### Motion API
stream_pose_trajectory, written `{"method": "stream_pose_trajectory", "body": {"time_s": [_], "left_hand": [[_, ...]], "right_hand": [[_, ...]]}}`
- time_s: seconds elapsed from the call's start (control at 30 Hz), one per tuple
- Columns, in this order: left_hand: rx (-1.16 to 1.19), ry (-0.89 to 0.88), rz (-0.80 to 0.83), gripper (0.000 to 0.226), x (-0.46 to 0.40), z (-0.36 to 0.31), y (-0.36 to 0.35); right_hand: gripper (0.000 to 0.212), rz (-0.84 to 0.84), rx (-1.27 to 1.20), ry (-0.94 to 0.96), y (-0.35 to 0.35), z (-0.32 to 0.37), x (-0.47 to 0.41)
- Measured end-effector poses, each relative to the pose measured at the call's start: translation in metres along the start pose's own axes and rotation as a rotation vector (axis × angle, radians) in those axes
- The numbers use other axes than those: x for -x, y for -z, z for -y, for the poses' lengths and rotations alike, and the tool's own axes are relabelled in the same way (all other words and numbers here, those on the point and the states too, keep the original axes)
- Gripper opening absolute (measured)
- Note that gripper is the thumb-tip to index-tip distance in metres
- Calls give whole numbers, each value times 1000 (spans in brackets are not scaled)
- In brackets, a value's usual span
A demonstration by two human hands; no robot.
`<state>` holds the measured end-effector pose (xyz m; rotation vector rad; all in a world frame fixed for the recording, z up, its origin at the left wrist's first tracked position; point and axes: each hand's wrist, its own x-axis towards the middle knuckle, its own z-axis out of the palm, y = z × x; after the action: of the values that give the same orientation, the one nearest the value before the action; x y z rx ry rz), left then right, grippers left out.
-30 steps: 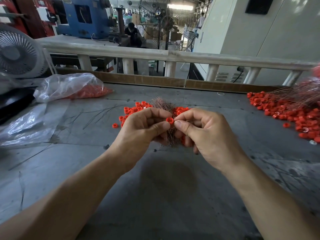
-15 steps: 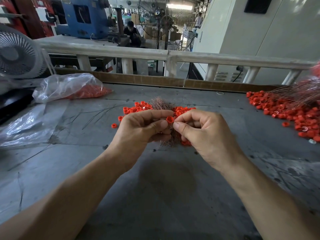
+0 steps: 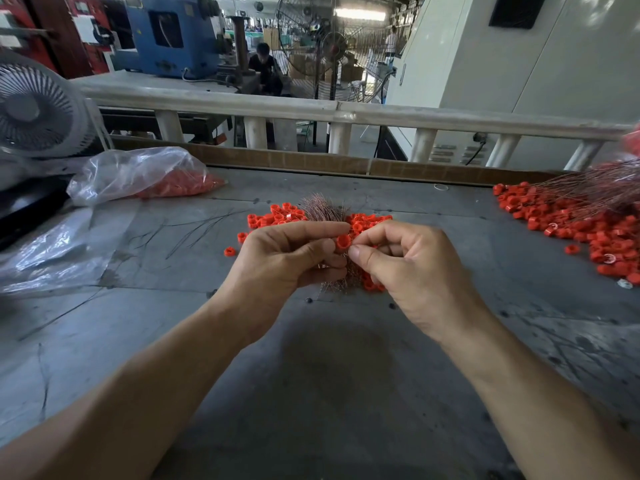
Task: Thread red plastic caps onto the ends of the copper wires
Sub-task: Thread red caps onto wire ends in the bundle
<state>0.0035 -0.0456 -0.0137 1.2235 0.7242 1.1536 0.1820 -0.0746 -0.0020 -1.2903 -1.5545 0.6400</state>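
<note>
My left hand pinches a red plastic cap between thumb and forefinger, just above the table's middle. Right beside it, my right hand has thumb and forefinger pinched at the cap's right side; whatever thin wire they hold is too fine to see. Under and behind both hands lies a bundle of short copper wires, with loose red caps scattered on both sides of it. Part of the bundle is hidden by my fingers.
A second heap of red caps with long copper wires lies at the right edge. A clear bag of red caps sits at back left, flat plastic sheet and a fan at left. A railing bounds the far side.
Both hands stay together at the cap with only tiny finger shifts. The view has tilted slightly.
</note>
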Motion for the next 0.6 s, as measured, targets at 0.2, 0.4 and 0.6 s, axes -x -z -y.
{"method": "stream_pose_trajectory", "body": {"time_s": [0.2, 0.4, 0.6], "left_hand": [[17, 10, 19, 22, -1, -2, 1], [17, 36, 6, 21, -1, -2, 3], [76, 64, 7, 25, -1, -4, 4]], "right_hand": [[13, 14, -1, 18, 2, 1, -1], [15, 24, -23, -2, 1, -1, -1], [19, 84, -58, -61, 2, -2, -2]]}}
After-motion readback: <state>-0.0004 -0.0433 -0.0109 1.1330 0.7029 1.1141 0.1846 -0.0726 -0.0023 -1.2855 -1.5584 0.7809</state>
